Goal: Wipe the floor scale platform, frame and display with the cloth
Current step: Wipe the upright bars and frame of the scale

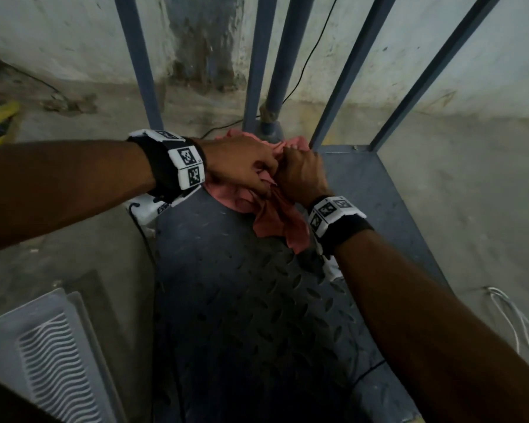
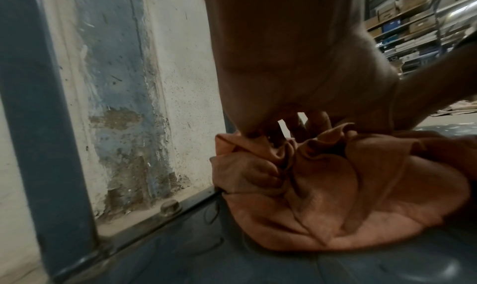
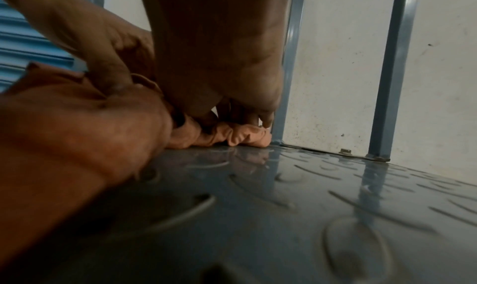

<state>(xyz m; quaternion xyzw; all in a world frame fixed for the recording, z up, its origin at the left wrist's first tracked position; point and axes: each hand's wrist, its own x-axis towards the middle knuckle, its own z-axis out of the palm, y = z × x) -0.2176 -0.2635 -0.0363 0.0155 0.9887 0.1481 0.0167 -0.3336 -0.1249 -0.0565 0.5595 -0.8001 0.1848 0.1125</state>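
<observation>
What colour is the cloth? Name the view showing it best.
The cloth is a salmon pink-orange, plain, with no pattern. The left wrist view shows it best.

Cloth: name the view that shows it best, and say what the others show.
Left wrist: the cloth fills the frame, bunched on the platform. The head view has both hands covering much of it; the right wrist view shows a blurred near fold and a small far bunch.

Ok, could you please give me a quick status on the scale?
Both hands, left and right, bunching pink cloth. Cloth on platform, by frame posts. Nothing blocking.
</observation>
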